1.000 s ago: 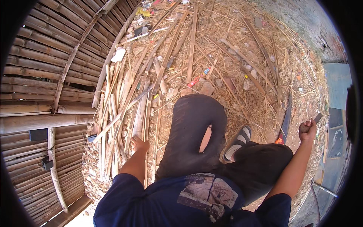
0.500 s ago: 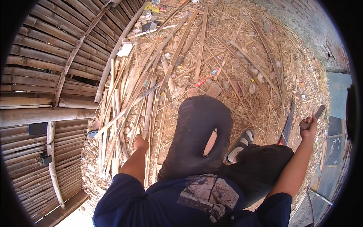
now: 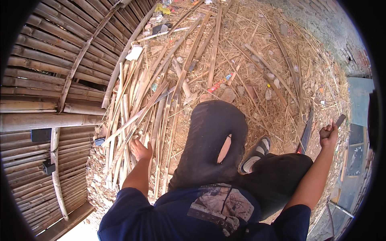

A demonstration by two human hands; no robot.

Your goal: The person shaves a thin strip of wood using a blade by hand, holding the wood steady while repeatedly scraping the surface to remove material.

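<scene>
1. The left bare hand [image 3: 141, 150] is spreading its fingers over the pile of long, pale-brown, split-bamboo strips [image 3: 139, 117]; whether it is touching them, I cannot tell.
2. The pile is stretching from that hand's 9 o'clock round to its 1 o'clock.
3. The right bare hand [image 3: 329, 135] is gripping a dark, flat, narrow bar [image 3: 341, 119], which is jutting toward 1 o'clock.
4. A long, dark, tapering blade [image 3: 306, 130] is lying near the right hand's 9 o'clock.

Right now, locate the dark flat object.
In the head view, the dark flat object is at far right, in the right hand, beside the bluish panel.
</scene>
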